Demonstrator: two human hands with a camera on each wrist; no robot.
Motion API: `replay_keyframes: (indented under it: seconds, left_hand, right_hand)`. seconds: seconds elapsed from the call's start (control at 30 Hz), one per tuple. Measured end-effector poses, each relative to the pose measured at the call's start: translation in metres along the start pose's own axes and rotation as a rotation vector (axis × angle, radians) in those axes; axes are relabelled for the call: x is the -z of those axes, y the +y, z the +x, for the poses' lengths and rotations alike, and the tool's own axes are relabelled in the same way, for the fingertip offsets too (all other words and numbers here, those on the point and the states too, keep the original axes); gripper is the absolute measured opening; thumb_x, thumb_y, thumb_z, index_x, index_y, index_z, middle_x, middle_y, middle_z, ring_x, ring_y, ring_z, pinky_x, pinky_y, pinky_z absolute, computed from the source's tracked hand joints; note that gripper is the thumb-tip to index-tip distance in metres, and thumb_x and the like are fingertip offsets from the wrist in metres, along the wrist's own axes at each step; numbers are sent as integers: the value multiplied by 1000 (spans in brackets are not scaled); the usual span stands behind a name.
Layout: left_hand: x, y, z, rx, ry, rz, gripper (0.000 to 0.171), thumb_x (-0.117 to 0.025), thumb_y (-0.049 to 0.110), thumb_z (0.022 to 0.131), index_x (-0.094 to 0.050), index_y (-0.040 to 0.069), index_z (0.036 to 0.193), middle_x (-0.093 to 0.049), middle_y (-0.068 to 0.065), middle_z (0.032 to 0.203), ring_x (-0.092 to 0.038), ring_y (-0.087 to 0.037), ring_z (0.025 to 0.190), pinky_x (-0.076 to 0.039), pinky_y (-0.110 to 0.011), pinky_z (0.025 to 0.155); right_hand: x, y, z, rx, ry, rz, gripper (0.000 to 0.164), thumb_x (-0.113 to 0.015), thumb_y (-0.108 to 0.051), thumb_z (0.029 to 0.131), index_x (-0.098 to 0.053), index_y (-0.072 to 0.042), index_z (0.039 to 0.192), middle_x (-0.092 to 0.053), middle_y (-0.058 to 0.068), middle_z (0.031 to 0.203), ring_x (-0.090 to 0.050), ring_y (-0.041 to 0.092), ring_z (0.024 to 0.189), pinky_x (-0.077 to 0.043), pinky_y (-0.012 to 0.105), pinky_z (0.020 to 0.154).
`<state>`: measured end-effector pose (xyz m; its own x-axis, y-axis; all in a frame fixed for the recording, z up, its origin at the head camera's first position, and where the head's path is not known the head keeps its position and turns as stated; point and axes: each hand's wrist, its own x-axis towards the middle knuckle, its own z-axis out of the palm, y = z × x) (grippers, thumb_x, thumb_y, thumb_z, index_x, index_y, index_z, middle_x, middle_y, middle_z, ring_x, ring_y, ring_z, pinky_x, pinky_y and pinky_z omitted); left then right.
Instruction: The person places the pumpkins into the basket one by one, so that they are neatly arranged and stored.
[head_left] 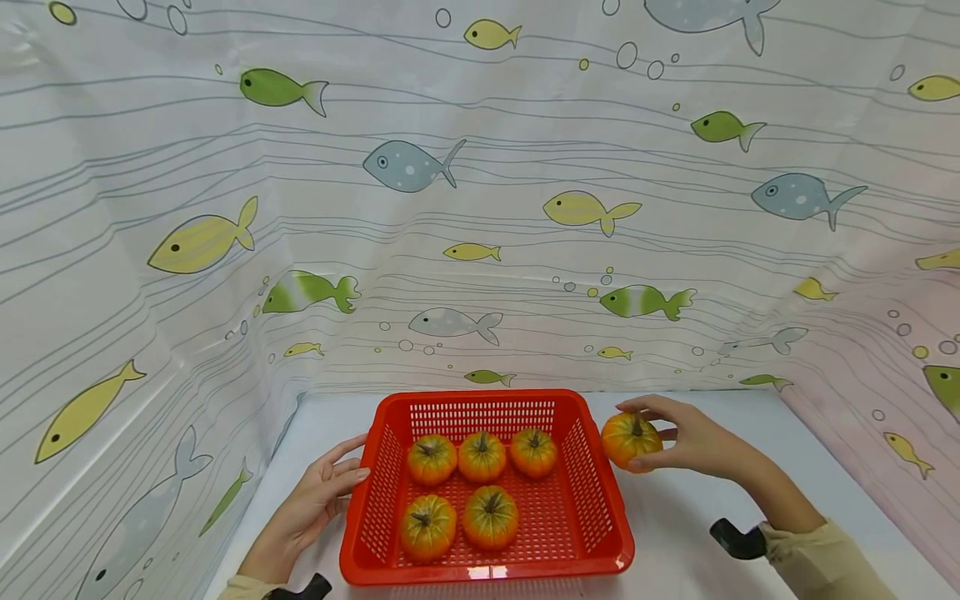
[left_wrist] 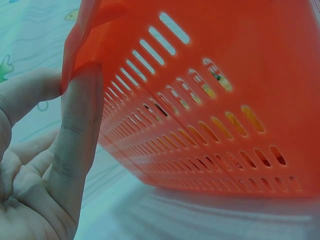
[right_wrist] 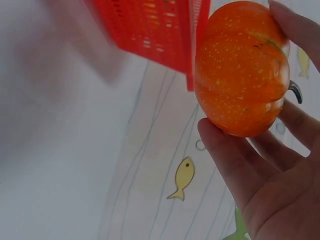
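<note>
A red plastic basket [head_left: 551,533] with slotted walls holds several small orange pumpkins [head_left: 491,518], three in the back row and others in front at the left. My left hand [head_left: 318,500] holds the basket's left rim; in the left wrist view one finger [left_wrist: 75,130] reaches up under the lip while another digit meets its outer edge. At the opposite side, my right hand [head_left: 686,437] grips another small pumpkin [head_left: 628,440] between thumb and fingers, just outside the right rim. Its dark stem shows beside the palm in the right wrist view.
The basket stands on a white table [head_left: 690,533]. A fish-patterned curtain [head_left: 517,283] rises behind the table and along both sides. Dark straps with small black pieces [head_left: 738,540] sit at the wrists.
</note>
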<state>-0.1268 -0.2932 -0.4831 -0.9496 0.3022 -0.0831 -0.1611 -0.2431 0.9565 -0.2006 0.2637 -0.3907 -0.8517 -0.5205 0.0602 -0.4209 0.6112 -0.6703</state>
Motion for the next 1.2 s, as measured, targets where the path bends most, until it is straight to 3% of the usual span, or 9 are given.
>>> replay_keyframes:
  seconds: [0.17,0.3,0.5,0.73,0.93,1.2]
  left_hand:
    - [0,0,1,4,-3,-6,61,-50,4,106,-22,9,160,-73,2,117,-76,-12,102,-64,-32,83]
    - [1,1,1,7,-4,-9,62,-51,4,106,-21,9,160,-73,2,117,-76,-12,102,-64,-33,84]
    - [0,1,1,16,-2,-10,62,-51,5,106,-21,9,161,-73,2,117,-76,-13,102,-64,-33,85]
    - [0,2,1,17,-1,-4,65,-51,5,106,-18,8,162,-73,2,118,-76,-13,102,-64,-32,84]
    - [-1,3,1,10,-7,-4,65,-51,5,106,-18,7,162,-73,2,117,-76,-13,103,-64,-32,84]
    - [-1,1,1,1,-7,7,68,-52,4,106,-14,4,163,-73,2,117,-76,-12,102,-64,-33,84]
  right_hand:
    - [-3,-16,12,21,-55,6,75,-90,-37,78,-56,-19,142,-64,8,136,-60,35,125,-63,46,90]
    - [-8,-29,23,67,-102,2,70,-89,-36,80,-58,-15,139,-63,7,134,-59,31,121,-63,46,90]
    - [-20,-46,38,93,-185,-21,61,-88,-38,81,-63,-17,132,-63,0,127,-58,25,119,-62,49,93]
    - [-34,-59,51,138,-253,-145,63,-89,-44,78,-64,-20,131,-65,-7,130,-60,18,121,-58,43,101]
    - [-43,-71,58,163,-321,-201,61,-91,-38,77,-65,-21,129,-65,-11,128,-58,15,121,-56,40,103]
    - [-66,-86,68,138,-441,-297,60,-91,-36,77,-66,-19,129,-65,-11,130,-58,9,119,-56,35,104]
